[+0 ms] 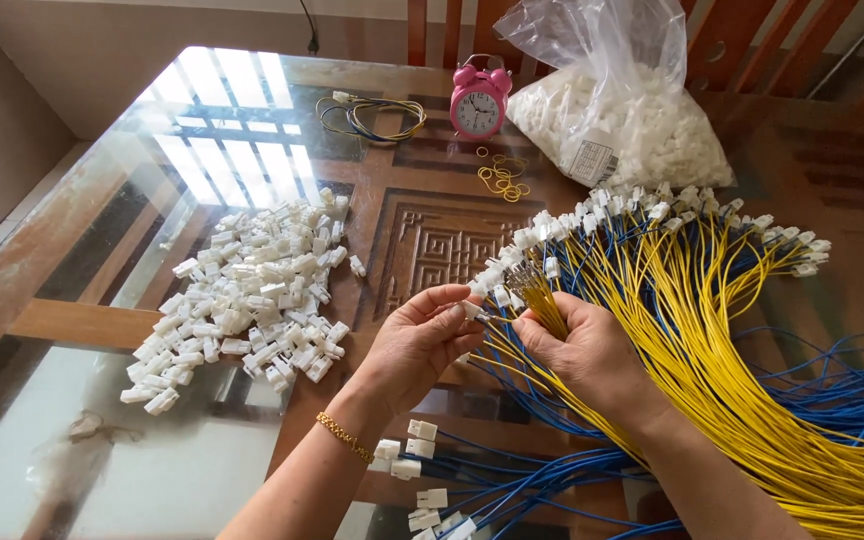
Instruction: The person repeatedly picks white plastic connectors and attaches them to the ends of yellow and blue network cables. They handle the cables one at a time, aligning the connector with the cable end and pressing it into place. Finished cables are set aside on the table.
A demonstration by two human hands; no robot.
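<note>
Yellow wires (542, 305) with bare metal ends are bunched in the right hand (582, 350), clenched around them above the table (82, 325). The left hand (422, 335) pinches a small white connector (471, 310) at the bundle's tip. A heap of white connectors (242, 295) lies left; finished blue and yellow wires (712, 300) fan right.

Glossy glass tabletop (202, 130), white plastic connectors (242, 290)
</note>
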